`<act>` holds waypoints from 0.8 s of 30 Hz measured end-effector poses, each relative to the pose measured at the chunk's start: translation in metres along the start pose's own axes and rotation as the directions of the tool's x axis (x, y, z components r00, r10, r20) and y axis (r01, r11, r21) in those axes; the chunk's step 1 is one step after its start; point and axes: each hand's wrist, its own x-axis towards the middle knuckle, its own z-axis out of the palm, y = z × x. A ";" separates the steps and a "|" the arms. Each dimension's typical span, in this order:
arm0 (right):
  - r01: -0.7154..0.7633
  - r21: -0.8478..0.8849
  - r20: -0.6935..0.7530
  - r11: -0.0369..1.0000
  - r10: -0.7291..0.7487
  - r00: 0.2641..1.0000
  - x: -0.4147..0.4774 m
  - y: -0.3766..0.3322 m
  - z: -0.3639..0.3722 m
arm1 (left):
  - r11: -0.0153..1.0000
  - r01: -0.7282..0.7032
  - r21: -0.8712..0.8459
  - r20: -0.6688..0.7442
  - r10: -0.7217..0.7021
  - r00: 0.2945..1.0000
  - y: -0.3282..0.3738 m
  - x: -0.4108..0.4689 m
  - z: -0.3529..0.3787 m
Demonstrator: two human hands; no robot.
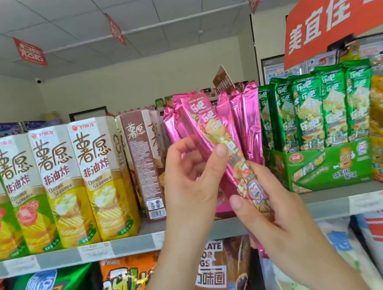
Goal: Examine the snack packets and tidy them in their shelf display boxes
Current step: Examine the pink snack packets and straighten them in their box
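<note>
Tiled ceiling (171,3), cream wall (131,80), shelf (130,245)

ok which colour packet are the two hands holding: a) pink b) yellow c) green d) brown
a: the left hand and the right hand both grip a pink packet, which is held tilted.

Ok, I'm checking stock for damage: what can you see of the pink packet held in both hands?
The pink packet is a long, narrow, shiny foil sleeve with white lettering near the top and a snack picture down its front. It tilts, top to the left, before the other pink packets. The left hand grips its middle; the right hand holds its lower end. No tear shows.
</note>
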 end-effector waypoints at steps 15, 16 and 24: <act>-0.439 0.575 0.412 0.691 0.219 0.885 -0.015 0.004 -0.017 | 0.930 0.014 -0.367 0.038 0.000 0.999 0.003 0.024 -0.004; -0.423 0.601 0.415 0.677 0.188 0.890 -0.012 0.002 -0.016 | 0.923 0.027 -0.383 0.044 -0.011 0.999 0.004 0.024 -0.003; -0.447 0.574 0.382 0.686 0.259 0.887 -0.033 0.000 -0.017 | 0.861 0.094 -0.501 0.105 -0.048 0.993 0.011 0.026 0.001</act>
